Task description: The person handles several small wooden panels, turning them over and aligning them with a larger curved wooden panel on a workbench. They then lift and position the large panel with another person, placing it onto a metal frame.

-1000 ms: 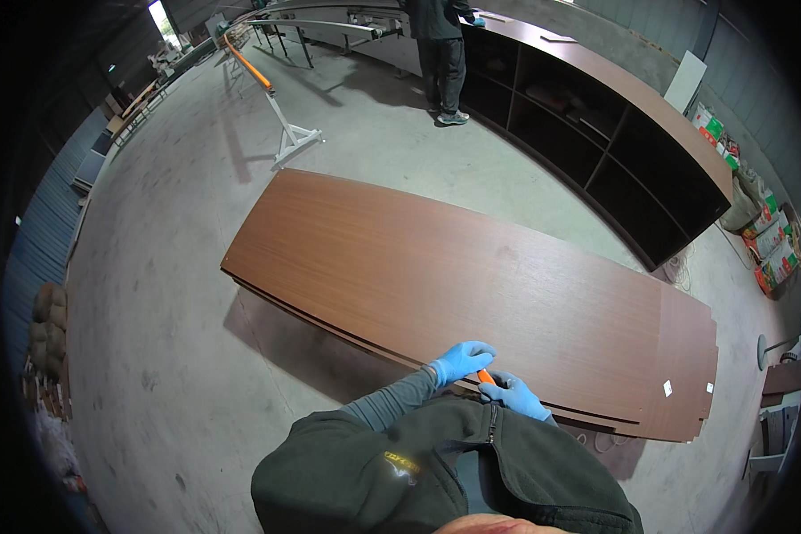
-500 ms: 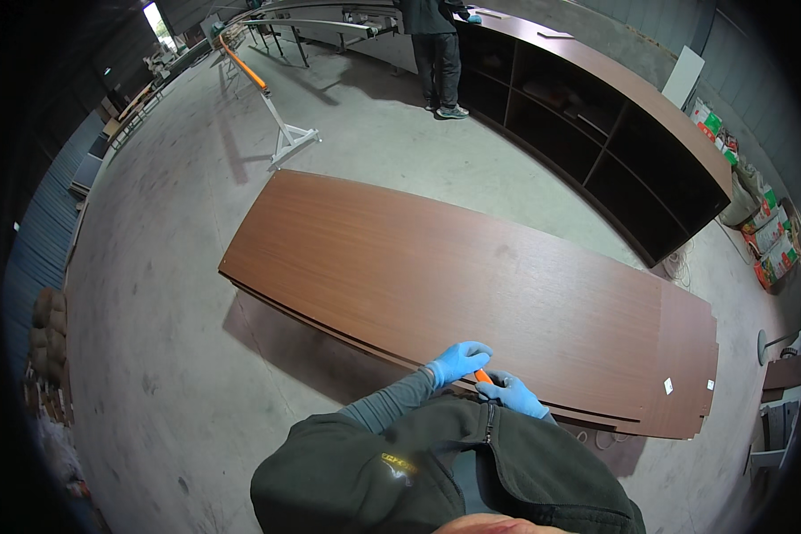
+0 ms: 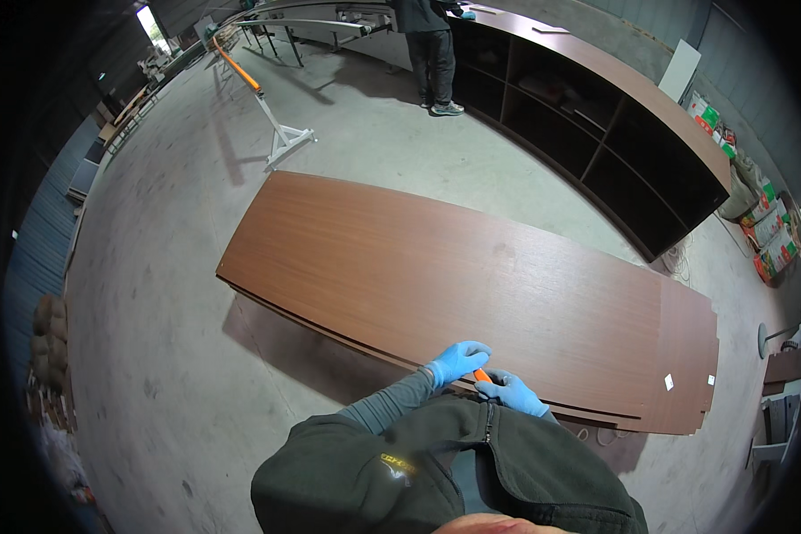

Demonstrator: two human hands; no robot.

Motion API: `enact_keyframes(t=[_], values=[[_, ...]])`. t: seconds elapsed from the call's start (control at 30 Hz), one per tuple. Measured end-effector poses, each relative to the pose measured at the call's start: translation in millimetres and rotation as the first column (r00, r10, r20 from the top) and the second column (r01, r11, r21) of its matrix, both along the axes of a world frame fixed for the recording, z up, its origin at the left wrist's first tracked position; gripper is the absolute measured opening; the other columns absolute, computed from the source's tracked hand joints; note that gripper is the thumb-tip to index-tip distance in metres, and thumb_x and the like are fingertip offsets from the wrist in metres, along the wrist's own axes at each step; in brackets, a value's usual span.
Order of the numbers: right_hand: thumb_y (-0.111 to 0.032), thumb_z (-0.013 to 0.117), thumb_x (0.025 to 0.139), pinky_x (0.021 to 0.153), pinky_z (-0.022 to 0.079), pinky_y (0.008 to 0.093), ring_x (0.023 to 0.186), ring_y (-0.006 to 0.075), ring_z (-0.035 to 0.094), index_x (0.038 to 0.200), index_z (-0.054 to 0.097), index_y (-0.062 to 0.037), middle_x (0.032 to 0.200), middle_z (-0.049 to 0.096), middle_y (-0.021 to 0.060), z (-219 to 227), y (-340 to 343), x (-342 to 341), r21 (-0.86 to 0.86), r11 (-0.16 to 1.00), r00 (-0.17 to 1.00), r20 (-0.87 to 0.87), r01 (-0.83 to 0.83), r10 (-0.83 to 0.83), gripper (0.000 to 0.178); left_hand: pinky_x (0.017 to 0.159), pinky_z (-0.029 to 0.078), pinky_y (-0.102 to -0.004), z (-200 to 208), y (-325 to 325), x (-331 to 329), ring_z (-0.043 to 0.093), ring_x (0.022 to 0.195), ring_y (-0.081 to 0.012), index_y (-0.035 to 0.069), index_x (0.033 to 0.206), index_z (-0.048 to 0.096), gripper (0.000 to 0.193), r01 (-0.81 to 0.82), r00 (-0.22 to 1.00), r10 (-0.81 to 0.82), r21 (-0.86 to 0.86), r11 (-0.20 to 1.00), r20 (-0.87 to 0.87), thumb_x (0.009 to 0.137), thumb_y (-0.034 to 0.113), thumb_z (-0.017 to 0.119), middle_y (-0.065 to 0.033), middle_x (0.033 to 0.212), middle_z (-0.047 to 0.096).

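Note:
In blue gloves, both my hands meet over the near edge of a stack of long brown wood-grain panels (image 3: 400, 258). My right hand (image 3: 513, 393) is closed round a small orange tool (image 3: 481, 376); its exact kind does not show. Just left of it, my left hand (image 3: 458, 361) has its fingers bent and closed by the tool's far end. What lies between those fingers is hidden. Two small white labels, one of them a label (image 3: 669, 383) set at a slant, stick to the right end of the panels.
Beyond the stack runs a long brown cabinet with dark open compartments (image 3: 636, 173). A person (image 3: 430, 58) stands at its far end, a gloved hand on its top. An orange-and-white stand (image 3: 285, 141) is at the far left. Colourful sacks (image 3: 770, 236) lie on the right.
The view has shifted very slightly. My hands and the orange tool keep nearly the same place over the panel edge.

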State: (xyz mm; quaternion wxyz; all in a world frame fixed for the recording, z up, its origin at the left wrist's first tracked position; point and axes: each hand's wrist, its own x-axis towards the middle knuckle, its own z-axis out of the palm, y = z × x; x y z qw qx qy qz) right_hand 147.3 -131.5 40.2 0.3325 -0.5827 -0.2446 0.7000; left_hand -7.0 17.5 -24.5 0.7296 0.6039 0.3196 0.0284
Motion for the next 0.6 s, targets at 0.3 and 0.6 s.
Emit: enact_keyframes(t=[0.3,0.6], values=[[-0.036,0.075,0.098,0.084,0.051,0.0255,0.095,0.0093,0.060,0.144,0.054,0.0050,0.113,0.067,0.0052,2.2,-6.1,0.3,0.035,0.999,1.000,0.008,0.026,-0.026,0.065,0.105,0.050,-0.0346,6.7,-4.1,2.9,0.064,0.119,-0.0195,0.003,0.132,0.068,0.039,0.014,1.000,-0.014,0.035,0.999,-0.009,0.102,0.027,0.063,-0.0103,0.128,0.070],[-0.040,0.072,0.098,0.090,0.052,0.0338,0.105,0.0174,0.065,0.140,0.059,0.0027,0.116,0.071,0.0119,2.1,-19.3,1.5,0.081,0.993,0.980,0.182,-0.091,0.075,0.062,0.100,0.054,-0.0335,8.1,-11.9,2.9,0.067,0.115,-0.0186,0.002,0.134,0.067,0.037,0.062,0.998,-0.062,0.029,0.998,0.003,0.104,0.024,0.065,-0.0084,0.127,0.071]])
